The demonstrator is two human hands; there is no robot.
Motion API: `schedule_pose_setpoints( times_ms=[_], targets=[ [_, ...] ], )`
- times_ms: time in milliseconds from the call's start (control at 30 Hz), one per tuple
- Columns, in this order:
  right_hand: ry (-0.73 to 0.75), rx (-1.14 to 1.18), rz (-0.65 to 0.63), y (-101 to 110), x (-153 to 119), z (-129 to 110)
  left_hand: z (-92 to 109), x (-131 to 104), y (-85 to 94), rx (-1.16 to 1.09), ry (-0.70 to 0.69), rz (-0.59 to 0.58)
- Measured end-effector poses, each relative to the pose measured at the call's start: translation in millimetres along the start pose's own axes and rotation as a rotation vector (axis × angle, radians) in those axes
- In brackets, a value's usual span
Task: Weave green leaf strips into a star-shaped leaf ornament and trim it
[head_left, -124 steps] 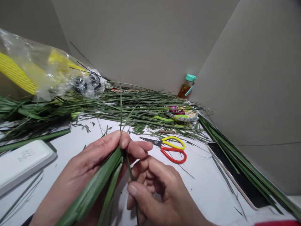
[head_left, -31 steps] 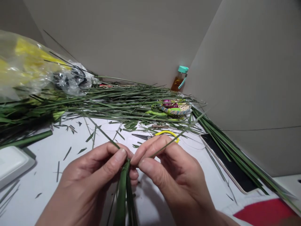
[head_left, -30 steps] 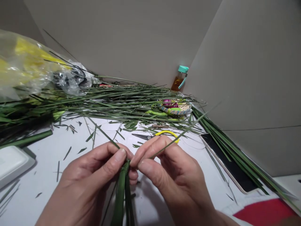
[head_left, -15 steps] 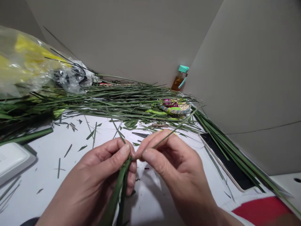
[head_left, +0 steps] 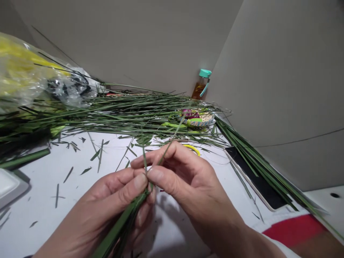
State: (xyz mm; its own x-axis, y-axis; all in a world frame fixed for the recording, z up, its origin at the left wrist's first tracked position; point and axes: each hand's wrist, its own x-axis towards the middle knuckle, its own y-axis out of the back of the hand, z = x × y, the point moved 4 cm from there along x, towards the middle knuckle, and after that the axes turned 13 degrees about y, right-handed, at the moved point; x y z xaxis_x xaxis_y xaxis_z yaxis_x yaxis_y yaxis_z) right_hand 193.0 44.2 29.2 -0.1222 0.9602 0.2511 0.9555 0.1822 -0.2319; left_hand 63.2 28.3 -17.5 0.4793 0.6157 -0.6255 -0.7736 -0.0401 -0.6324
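Note:
Between my two hands is a bundle of long green leaf strips (head_left: pixel 118 225), running down toward me from my fingers. My left hand (head_left: pixel 115 197) pinches the top of the bundle between thumb and fingers, and a thin strip end sticks up there. Close against it, my right hand (head_left: pixel 185 179) pinches a narrow leaf strip (head_left: pixel 172 140) with thumb and forefinger; its free end points up and away. The fingertips of both hands meet at the folded top of the bundle. Just how the strips cross there is hidden by the fingers.
Leaf scraps (head_left: pixel 86 171) litter the white table. Across the back lies a pile of long leaves (head_left: pixel 120 113), with a small woven basket (head_left: pixel 206 120), a drink bottle (head_left: pixel 201 84) and a plastic bag (head_left: pixel 24 75). Leaves partly cover a dark-screened tablet (head_left: pixel 258 182) at right. A white box (head_left: pixel 10 186) stands left.
My right hand has moved left, up against my left fingertips. The narrow strip it holds now stands steeper. The bundle leans more to the left, and the whole view has shifted slightly.

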Motion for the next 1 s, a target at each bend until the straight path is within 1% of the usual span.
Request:
schedule_pose_setpoints(
  times_ms=[100,167,267,400,533,633,700,800,900,1000],
  targets=[
    [0.038,-0.046,0.053,2,2,-3,-3,4,0.2,0.130,0.043,-0.100],
    [0.060,-0.041,0.059,3,3,-3,-2,6,-0.8,0.144,0.043,-0.111],
    [0.075,0.006,0.051,3,4,-3,0,3,-6.5,0.101,0.059,-0.076],
    [0.091,0.064,0.077,4,3,-2,4,-6,-14.5,0.045,0.020,-0.034],
    [0.087,0.098,0.098,6,2,-1,5,-11,-10.5,0.010,0.023,0.082],
    [0.090,0.070,0.092,8,2,-1,5,-8,-5.5,0.090,0.029,0.120],
    [0.102,0.073,0.072,9,3,-1,6,-4,-2.5,0.137,0.031,0.099],
    [0.155,0.054,0.084,13,6,-1,6,1,-0.1,0.171,0.004,0.012],
    [0.192,0.019,0.101,17,10,-1,7,4,-1.8,0.235,-0.058,-0.060],
    [0.195,0.002,0.095,19,15,0,8,5,-5.4,0.230,-0.076,-0.092]
  ],
)
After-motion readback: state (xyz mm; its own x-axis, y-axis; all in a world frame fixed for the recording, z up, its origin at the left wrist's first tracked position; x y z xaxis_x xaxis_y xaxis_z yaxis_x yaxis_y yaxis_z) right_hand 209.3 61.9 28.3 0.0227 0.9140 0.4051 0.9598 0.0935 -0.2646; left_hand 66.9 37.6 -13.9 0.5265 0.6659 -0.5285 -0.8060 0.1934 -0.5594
